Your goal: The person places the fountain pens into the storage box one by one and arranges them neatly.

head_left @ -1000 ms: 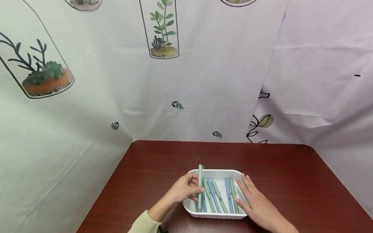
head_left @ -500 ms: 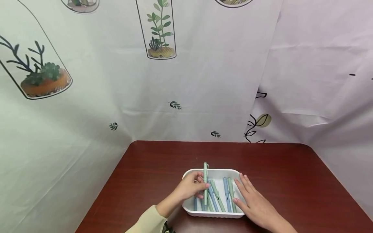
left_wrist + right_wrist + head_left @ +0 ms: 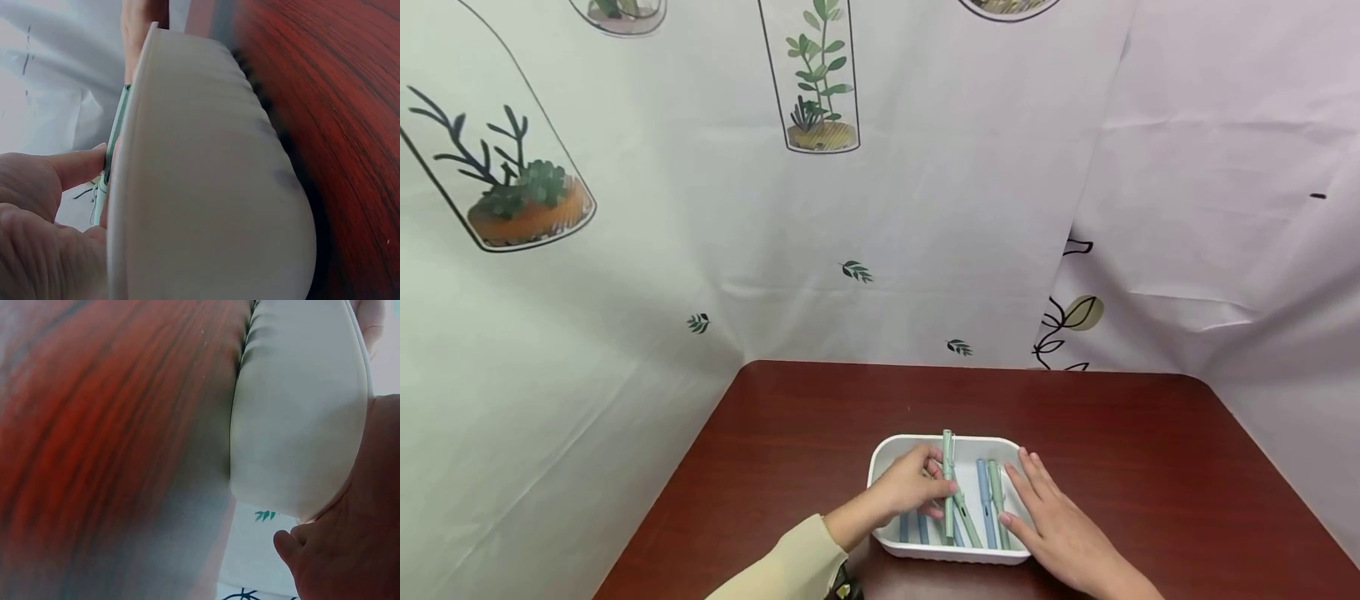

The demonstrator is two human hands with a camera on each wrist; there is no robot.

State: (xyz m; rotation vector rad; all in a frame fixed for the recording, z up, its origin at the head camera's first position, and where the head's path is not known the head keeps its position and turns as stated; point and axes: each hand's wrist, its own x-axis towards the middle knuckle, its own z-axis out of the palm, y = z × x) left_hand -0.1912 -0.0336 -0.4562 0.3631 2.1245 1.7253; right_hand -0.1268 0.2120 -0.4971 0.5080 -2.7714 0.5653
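My left hand (image 3: 912, 483) pinches a pale green pen (image 3: 947, 454) between thumb and fingers, above the middle of a white tray (image 3: 962, 553). The pen points away from me, its clip end past the fingers. In the left wrist view the thumb presses against the green pen (image 3: 117, 128), just over the tray wall (image 3: 200, 169). Inside lie another green pen (image 3: 967, 521), a blue pen (image 3: 986, 504) and a green pen (image 3: 996, 487) at right, and blue pens (image 3: 922, 528) at left, partly hidden by the hand. Fingers straight, my right hand (image 3: 1067, 529) rests on the tray's right rim.
The tray stands near the front of a dark red wooden table (image 3: 820, 417). Behind the table hangs a pale cloth (image 3: 925, 208) printed with plants and leaves. In the right wrist view the tray's outer wall (image 3: 300, 412) fills the middle.
The left hand has moved to the right over the tray, with the green pen still in its fingers. Blue pens at the tray's left have come into sight. The right hand stays at the rim.
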